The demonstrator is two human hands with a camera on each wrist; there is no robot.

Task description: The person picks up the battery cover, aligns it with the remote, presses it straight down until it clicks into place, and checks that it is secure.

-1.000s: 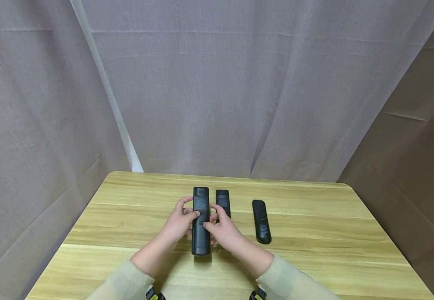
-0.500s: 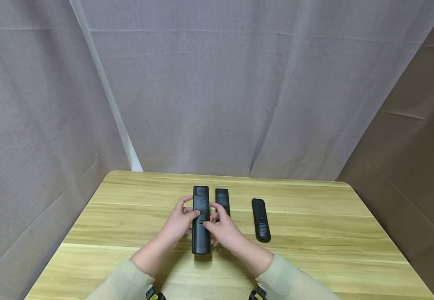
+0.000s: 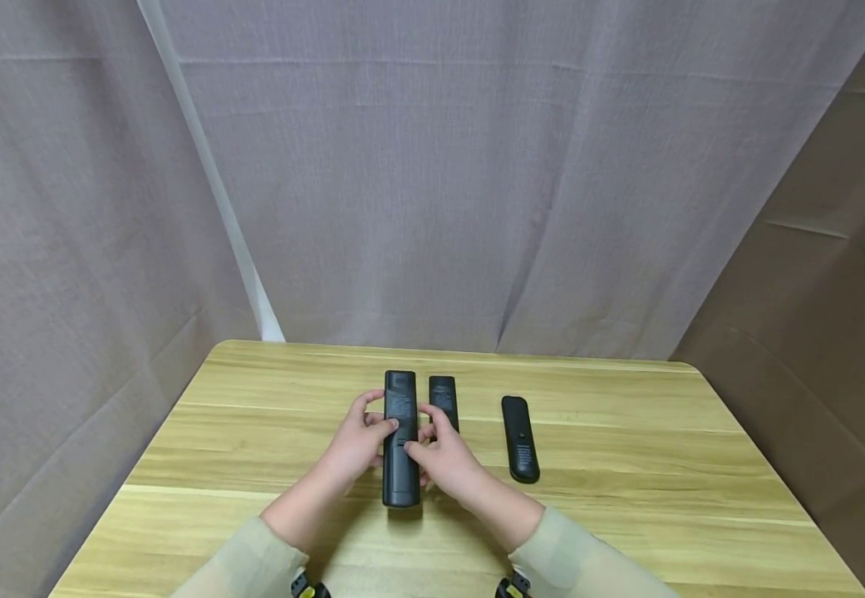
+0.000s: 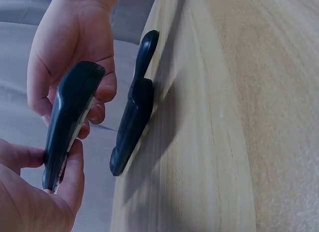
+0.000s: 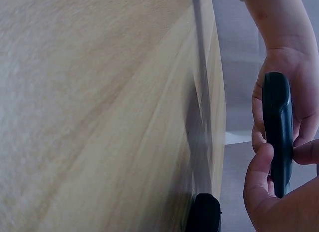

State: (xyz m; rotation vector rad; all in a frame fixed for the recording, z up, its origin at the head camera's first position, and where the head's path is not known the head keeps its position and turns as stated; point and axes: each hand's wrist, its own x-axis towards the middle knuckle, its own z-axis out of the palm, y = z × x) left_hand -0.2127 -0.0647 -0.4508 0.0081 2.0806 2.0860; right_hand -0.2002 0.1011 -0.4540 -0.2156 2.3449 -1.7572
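Note:
Both hands hold a long black remote control (image 3: pixel 400 477) above the table, its back with printed label and battery cover facing up. My left hand (image 3: pixel 355 442) grips its left side, thumb on the back and fingers beneath. From the right side my right hand (image 3: pixel 449 458) grips it, thumb pressing near the notch of the cover. The left wrist view shows this remote (image 4: pixel 72 105) edge-on, raised off the wood, with fingers on both faces. In the right wrist view the remote (image 5: pixel 278 122) also appears from its side, between fingers and thumbs of both hands.
A smaller black remote (image 3: pixel 443 397) lies face down just right of the held one, partly hidden by the right hand. Farther right lies another black remote (image 3: pixel 522 440) with rounded ends. Under them is a wooden table (image 3: pixel 626 498), with grey curtains (image 3: pixel 402 208) behind.
The view has shifted very slightly. Both hands keep the same grip on the remote control, with no clear movement of it or of the other remotes.

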